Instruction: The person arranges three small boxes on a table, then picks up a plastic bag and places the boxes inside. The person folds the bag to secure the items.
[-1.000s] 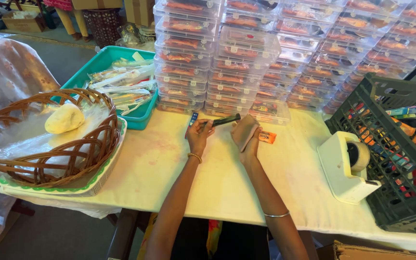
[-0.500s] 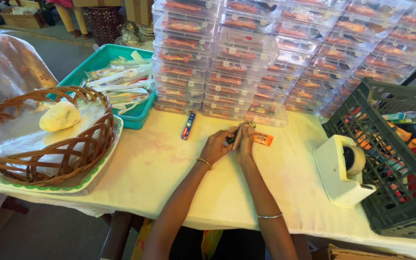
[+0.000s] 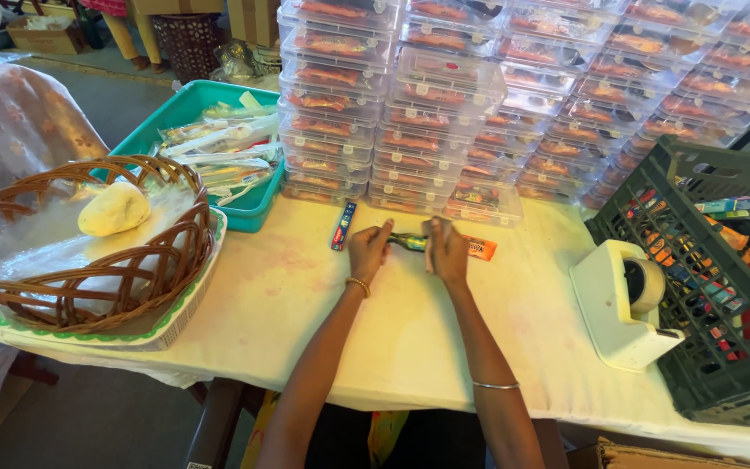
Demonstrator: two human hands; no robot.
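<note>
Both hands, left (image 3: 368,250) and right (image 3: 447,252), pinch a small green tube (image 3: 409,242) by its ends; light, stiff, best gripped there; orange packet (image 3: 482,250) at three o'clock.

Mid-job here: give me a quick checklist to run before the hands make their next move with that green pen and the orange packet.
1. Left hand has the green pen: ok, its fingers meet the pen's left end.
2. Right hand on the pen's other end: ok, though the exact grip is hidden.
3. Orange packet within reach: ok, it sticks out just right of the right hand.
4. Blue and red packet out of the way: ok, it lies apart, left of the left hand.
5. Tape dispenser close by: ok, on the table to the right.
6. Pen capped: cannot tell.
</note>
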